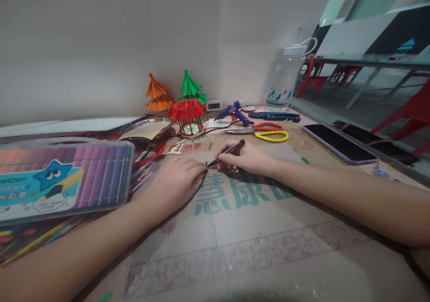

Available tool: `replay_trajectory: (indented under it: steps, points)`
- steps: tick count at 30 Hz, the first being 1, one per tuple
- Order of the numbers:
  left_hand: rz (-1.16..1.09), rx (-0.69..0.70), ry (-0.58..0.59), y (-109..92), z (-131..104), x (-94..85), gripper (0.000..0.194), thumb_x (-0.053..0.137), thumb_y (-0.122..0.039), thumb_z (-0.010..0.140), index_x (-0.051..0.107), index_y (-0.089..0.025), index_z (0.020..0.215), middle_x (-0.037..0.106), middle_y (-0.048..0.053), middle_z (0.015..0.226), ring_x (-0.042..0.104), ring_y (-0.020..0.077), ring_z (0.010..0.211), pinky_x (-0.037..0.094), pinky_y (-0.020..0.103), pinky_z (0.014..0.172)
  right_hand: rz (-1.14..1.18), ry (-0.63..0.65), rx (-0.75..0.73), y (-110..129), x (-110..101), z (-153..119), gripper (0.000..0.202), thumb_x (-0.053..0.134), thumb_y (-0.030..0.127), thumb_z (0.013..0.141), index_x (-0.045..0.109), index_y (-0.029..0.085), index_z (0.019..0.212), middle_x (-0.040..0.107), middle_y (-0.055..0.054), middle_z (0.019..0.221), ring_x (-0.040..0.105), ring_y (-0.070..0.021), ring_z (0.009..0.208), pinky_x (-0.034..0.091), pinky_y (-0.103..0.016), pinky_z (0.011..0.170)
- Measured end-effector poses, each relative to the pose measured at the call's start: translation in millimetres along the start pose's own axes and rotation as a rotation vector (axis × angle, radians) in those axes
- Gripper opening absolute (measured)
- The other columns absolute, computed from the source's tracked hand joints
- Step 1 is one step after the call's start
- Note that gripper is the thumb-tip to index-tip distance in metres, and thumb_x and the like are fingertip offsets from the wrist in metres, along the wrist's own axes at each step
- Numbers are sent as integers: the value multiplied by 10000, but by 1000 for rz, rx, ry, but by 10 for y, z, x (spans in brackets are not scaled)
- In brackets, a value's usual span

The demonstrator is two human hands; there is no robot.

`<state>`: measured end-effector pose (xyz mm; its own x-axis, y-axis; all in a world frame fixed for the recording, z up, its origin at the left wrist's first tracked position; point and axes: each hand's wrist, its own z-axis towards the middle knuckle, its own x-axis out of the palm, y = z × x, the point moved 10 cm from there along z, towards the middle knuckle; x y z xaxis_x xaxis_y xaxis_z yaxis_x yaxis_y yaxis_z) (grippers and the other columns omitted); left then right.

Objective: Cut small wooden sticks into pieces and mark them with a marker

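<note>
Pinching a pen (pixel 232 149) beside the left hand (pixel 174 176), right fingers (pixel 230 159) are risking stray marks; left fingers' (pixel 197 170) hold, I cannot tell.

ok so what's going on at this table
The right hand holds a dark pen, its tip angled down beside the fingertips of the left hand; what it marks, if anything, is too small to tell. Behind them sit a glue gun, scissors and small red, orange and green models.
</note>
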<state>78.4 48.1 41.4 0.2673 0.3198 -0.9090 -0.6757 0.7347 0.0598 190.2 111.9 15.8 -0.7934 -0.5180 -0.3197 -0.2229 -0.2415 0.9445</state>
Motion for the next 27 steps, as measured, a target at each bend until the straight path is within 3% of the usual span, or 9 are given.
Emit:
replay_trajectory:
  steps: [4, 12, 17, 22, 27]
  points:
    - [-168, -138, 6, 154, 17, 6, 250, 571, -255, 946, 653, -209, 1178, 731, 65, 1134, 676, 242, 1022, 531, 412, 891, 1, 0, 2, 20, 10, -3, 120, 611, 301, 899, 586, 192, 942, 724, -16, 750, 646, -118, 639, 464, -214, 532]
    - [-234, -119, -45, 187, 28, 2, 185, 548, -255, 945, 689, -198, 1051, 745, 68, 1074, 675, 240, 996, 521, 427, 914, 36, -21, -17, 57, -2, -13, 152, 643, 308, 863, 590, 176, 917, 719, -19, 707, 599, -107, 595, 467, -214, 523]
    - [-220, -150, -32, 242, 13, 35, 217, 536, -274, 941, 655, -169, 1090, 716, 100, 1093, 644, 268, 1029, 519, 456, 912, 51, -48, -28, 46, -24, -6, 129, 610, 302, 882, 569, 185, 915, 706, -16, 698, 581, -103, 574, 471, -205, 502]
    - [-290, -80, -14, 192, 63, 55, 394, 515, -214, 942, 560, -191, 1333, 638, 107, 1333, 593, 256, 1210, 481, 455, 1029, 7, -218, -82, 105, -198, -21, 109, 573, 297, 893, 556, 190, 908, 652, 10, 676, 541, -95, 517, 439, -196, 444]
    - [-337, -70, 20, 195, 68, 94, 268, 523, -224, 959, 649, -213, 1195, 704, 83, 1204, 642, 230, 1111, 515, 422, 974, -19, -322, -67, 135, -303, -61, 91, 538, 292, 905, 541, 201, 906, 609, 31, 665, 475, -83, 469, 398, -196, 413]
